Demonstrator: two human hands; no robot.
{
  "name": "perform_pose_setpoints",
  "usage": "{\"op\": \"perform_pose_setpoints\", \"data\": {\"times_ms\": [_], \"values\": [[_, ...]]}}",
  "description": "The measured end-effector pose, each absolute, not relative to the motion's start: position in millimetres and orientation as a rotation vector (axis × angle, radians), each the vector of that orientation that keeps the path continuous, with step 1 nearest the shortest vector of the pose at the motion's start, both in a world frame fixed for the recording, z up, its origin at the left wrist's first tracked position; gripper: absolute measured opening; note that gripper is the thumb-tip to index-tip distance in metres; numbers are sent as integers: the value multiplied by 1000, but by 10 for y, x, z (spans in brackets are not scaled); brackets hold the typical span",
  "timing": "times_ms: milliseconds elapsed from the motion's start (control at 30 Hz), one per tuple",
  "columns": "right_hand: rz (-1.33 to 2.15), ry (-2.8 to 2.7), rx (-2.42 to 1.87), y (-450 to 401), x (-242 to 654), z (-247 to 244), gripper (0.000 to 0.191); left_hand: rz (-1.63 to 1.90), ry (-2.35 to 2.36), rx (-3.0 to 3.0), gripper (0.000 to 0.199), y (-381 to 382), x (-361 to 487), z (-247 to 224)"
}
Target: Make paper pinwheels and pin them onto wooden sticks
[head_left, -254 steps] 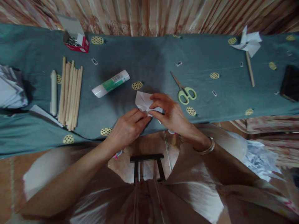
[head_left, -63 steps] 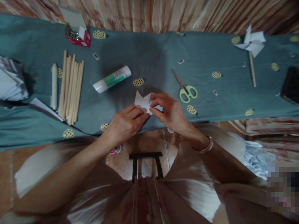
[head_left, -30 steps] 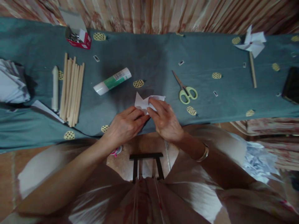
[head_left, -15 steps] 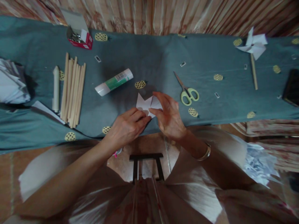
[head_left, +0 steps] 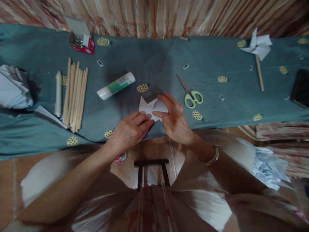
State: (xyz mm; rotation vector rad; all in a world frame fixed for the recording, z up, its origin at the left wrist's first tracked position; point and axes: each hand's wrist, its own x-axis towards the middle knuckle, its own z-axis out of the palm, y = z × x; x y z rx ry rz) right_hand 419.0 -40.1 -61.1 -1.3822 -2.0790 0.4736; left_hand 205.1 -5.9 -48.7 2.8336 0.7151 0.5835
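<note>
A small white paper piece (head_left: pixel 145 107) with pointed, folded corners lies near the table's front edge, partly covered by both hands. My left hand (head_left: pixel 131 130) is closed on its lower left side, fingertips pressing the paper. My right hand (head_left: pixel 176 122) has thumb and fingers around the paper's right flap, the thumb reaching toward the centre. To the right are scissors (head_left: pixel 192 96) with light green handles. A white and green glue stick (head_left: pixel 116 85) lies up and to the left. At the far right rests a white paper pinwheel (head_left: pixel 259 45) on a wooden stick (head_left: pixel 259 73).
Several wooden sticks (head_left: pixel 75 96) lie at the left beside a white candle-like stick (head_left: pixel 58 94). A stack of cut papers (head_left: pixel 14 86) is farther left. Behind stands an open red box (head_left: pixel 83 45) of small metal pieces. A dark object (head_left: pixel 300 88) sits at the right edge.
The view has shifted slightly, so table items appear a little displaced. Both hands stay on the paper, with hardly any change in their hold.
</note>
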Motion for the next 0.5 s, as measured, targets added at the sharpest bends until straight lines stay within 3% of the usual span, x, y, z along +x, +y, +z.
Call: {"op": "perform_pose_setpoints", "data": {"times_ms": [333,500], "values": [[520,-1965,-1460,-311,4345,-558,41,592,703,2803,23,-41,2023,-504],[483,-1971,-1479,-288,4364,-538,36,597,760,2793,21,18,1969,-490]]}}
